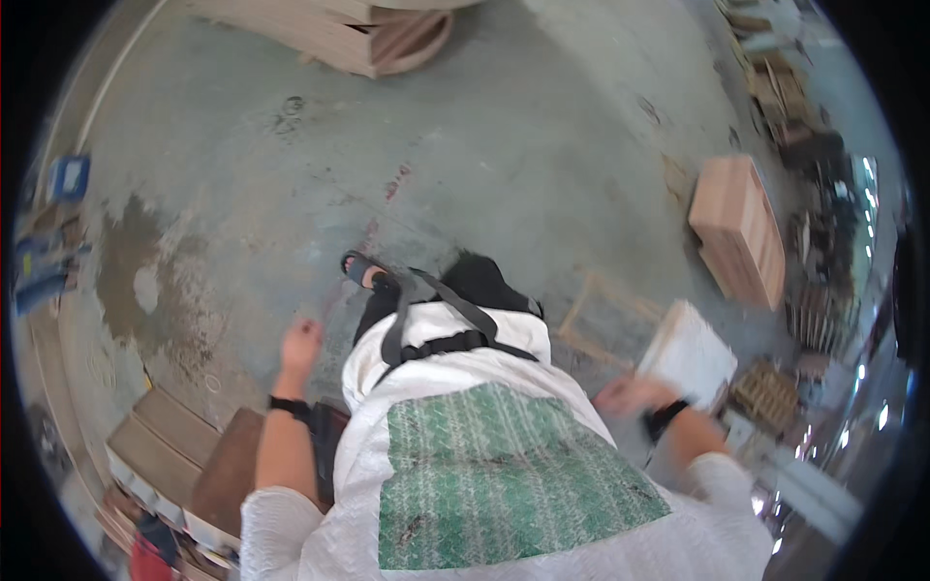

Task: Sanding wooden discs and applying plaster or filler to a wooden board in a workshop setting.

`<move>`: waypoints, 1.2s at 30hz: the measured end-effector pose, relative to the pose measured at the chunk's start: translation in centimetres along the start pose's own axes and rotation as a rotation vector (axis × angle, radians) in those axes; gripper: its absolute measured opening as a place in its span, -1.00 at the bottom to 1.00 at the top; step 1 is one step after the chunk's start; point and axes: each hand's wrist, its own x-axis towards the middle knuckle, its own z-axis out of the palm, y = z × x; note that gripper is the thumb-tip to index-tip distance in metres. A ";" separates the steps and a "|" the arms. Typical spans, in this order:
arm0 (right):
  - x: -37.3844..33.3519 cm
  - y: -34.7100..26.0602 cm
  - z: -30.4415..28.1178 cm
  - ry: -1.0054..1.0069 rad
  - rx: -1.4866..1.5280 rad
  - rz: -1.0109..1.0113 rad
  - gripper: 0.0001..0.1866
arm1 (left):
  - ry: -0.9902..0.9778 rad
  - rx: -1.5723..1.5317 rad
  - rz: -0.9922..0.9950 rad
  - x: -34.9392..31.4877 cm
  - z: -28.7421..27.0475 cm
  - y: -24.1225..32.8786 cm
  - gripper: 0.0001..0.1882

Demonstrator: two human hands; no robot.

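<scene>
My left hand (301, 347) hangs over the floor to the left of my body, its fingers curled in and nothing visible in them. There is a black band on that wrist. Out to the right, my right hand (635, 393) is smeared by motion, so its fingers cannot be made out. It overlaps the near edge of a white block-shaped thing (693, 351); whether they touch I cannot tell. Over my front lies a white woven covering with a green panel (504, 474), and a black strap with a buckle (446, 345) crosses it.
A wooden box-like piece (731, 228) rests on the floor at right. Farther ahead lies a large wooden piece with a rounded end (387, 39). Brown boxes (165, 431) stand at lower left, a blue container (69, 179) at far left. Stacked wood (765, 392) lines the right side.
</scene>
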 end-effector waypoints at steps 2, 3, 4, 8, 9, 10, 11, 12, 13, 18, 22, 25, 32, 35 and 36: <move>-7.5 -3.8 -8.2 -0.089 -0.107 -0.241 -0.64 | -0.025 -0.027 0.137 6.4 -6.9 2.0 -0.62; -14.5 -13.5 -7.5 0.177 -0.231 -0.010 -0.65 | 0.030 -0.122 0.090 8.5 -9.9 1.6 -0.66; -19.0 -19.6 -7.2 0.212 -0.355 -0.206 -0.72 | 0.085 -0.225 0.060 10.5 -12.3 2.7 -0.70; -22.1 -34.4 -5.8 0.788 -1.224 -0.370 -0.86 | 0.225 -0.313 -0.049 10.8 -16.5 6.3 -0.74; -22.4 -37.9 -4.7 0.792 -1.253 -0.406 -0.86 | 0.212 -0.317 -0.005 11.2 -16.8 6.2 -0.73; -22.6 -40.2 -2.9 0.673 -1.108 -0.486 -0.85 | 0.193 -0.321 0.030 10.9 -15.8 5.6 -0.72; -22.2 -42.3 -1.3 0.532 -0.964 -0.563 -0.85 | 0.167 -0.291 -0.001 10.0 -14.3 4.2 -0.72; -20.7 -43.3 -0.7 0.521 -0.974 -0.592 -0.85 | 0.125 -0.248 -0.012 9.6 -12.9 4.1 -0.71; -18.4 -44.2 -0.6 0.654 -1.229 -0.762 -0.81 | 0.111 -0.173 -0.063 8.2 -11.3 5.7 -0.69; -10.3 -51.2 7.1 0.168 -1.297 -1.104 -0.75 | -0.203 -0.337 -0.140 1.8 -7.6 10.6 -0.63; -6.0 -53.1 9.8 0.345 -1.697 -1.264 -0.78 | -0.194 -0.091 -0.068 0.4 -6.9 12.6 -0.57; -9.9 -52.8 11.9 -0.352 -1.191 -1.111 -0.77 | -0.100 0.212 0.053 2.7 -6.1 13.6 -0.61; -12.4 -52.9 13.7 0.410 -1.571 -1.419 -0.80 | 0.059 0.844 0.288 5.4 -6.4 16.2 -0.71; -13.5 -53.1 12.9 0.273 -1.677 -1.447 -0.88 | 0.260 0.913 0.478 7.1 -6.6 17.9 -0.75; -14.3 -52.7 12.9 0.064 -1.658 -1.520 -0.88 | 0.158 1.053 0.524 8.2 -6.4 18.2 -0.77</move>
